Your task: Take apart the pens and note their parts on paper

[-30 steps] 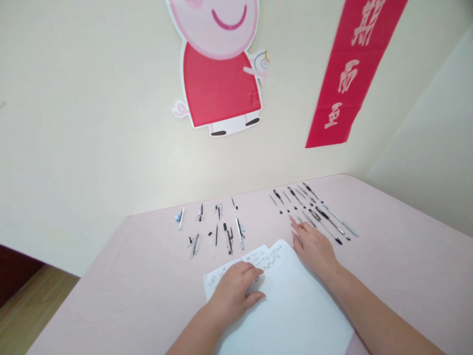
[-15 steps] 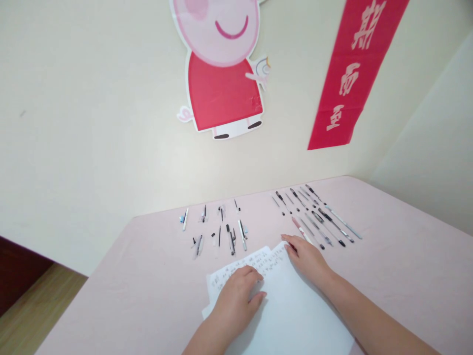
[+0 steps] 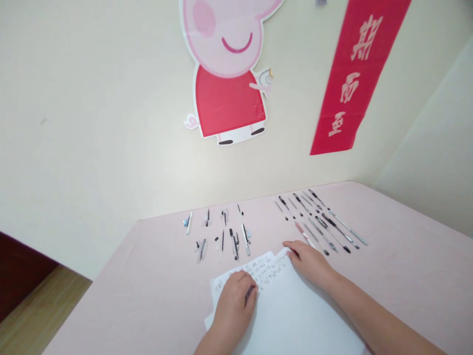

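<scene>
Sheets of paper (image 3: 295, 315) lie overlapped on the near part of the table. The large front area is blank, while handwriting shows along the upper left. My left hand (image 3: 234, 303) rests over the written part, thumb and fingertips brought together at the paper. At the upper right edge, my right hand (image 3: 308, 261) pinches the paper between thumb and fingers. Just beyond the right hand lies a pink and white pen (image 3: 311, 238). What is under the left palm is hidden.
Several pens (image 3: 334, 231) lie in two slanted rows at the back right. Pens taken apart, with caps and refills (image 3: 222, 240), lie in groups at the back left. The pink table (image 3: 148, 296) meets a wall bearing a cartoon pig cutout (image 3: 229, 103) and a red banner (image 3: 343, 98).
The thumb and fingers of my left hand have closed together at the paper. My right hand keeps its pinch. The whole view has shifted slightly.
</scene>
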### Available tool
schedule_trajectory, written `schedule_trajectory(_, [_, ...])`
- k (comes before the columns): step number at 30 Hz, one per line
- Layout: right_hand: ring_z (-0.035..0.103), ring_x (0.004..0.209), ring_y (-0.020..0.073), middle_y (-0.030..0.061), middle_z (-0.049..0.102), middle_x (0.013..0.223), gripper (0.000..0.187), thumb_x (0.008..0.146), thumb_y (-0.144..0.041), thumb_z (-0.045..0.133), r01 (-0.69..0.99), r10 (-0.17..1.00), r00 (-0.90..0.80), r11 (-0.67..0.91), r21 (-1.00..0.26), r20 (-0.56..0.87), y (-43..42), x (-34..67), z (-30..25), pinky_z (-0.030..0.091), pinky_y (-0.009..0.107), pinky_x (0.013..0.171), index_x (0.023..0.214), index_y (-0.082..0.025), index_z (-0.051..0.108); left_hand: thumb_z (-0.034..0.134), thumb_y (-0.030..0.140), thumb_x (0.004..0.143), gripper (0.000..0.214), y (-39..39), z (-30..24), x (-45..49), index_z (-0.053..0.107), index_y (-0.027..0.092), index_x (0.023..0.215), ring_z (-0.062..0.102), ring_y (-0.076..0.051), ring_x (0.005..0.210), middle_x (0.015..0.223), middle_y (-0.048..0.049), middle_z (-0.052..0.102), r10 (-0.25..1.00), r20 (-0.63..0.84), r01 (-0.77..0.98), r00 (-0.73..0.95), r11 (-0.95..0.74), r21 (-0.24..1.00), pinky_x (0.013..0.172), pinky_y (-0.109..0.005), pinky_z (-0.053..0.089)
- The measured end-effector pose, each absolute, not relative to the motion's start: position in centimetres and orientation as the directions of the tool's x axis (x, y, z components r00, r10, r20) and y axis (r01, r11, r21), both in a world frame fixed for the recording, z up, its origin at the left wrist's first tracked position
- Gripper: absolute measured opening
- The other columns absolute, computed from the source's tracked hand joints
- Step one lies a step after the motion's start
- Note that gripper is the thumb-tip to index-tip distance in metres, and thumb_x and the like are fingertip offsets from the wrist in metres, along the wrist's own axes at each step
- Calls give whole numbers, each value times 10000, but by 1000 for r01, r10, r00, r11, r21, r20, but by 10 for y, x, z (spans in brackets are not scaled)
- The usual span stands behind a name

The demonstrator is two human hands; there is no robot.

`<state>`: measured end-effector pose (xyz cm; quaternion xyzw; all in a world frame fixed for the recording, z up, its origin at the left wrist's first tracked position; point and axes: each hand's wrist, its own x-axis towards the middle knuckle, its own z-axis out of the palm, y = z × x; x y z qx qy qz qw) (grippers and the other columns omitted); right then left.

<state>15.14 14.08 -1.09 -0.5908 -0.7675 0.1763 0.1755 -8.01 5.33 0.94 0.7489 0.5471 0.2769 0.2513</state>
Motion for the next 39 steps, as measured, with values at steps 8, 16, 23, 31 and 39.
schedule_trajectory(8, [567,981,209,84,616,1088,364,830,-242,392,836,969,-231,242,-492,85,136,151,-8,413,336,864,1133,-172,581,456,152,796,139,58,3,-82,562,195,716,529,-205,809,792,-51,579,952,172,652,253,-299,697,732,-338,409])
schedule_trajectory(16, [578,823,176,66,623,916,322,831,-249,397,808,969,-210,248,-535,132,139,154,-11,428,292,761,1066,-174,603,470,143,788,133,59,3,-83,558,190,700,535,-198,794,772,-48,583,949,177,637,261,-307,707,730,-322,406])
schedule_trajectory(23, [568,772,150,50,603,868,185,806,-208,428,834,955,-251,298,-465,160,142,128,15,385,251,700,858,-172,601,474,145,786,121,59,2,-84,559,188,713,530,-197,801,785,-50,582,951,169,631,258,-298,716,737,-322,402])
schedule_trajectory(31, [620,735,212,90,683,801,240,819,-321,465,879,923,-383,379,-289,45,152,46,18,393,270,633,801,-164,644,483,145,777,125,62,-2,-86,562,188,690,535,-191,781,756,-42,584,955,175,605,239,-288,742,728,-309,400])
schedule_trajectory(39, [643,816,253,149,690,860,330,855,-313,413,913,940,-341,336,-231,19,153,30,11,431,304,704,851,-119,680,486,192,780,140,68,-10,-90,546,182,653,523,-167,701,701,-28,565,967,184,533,178,-252,808,665,-285,399])
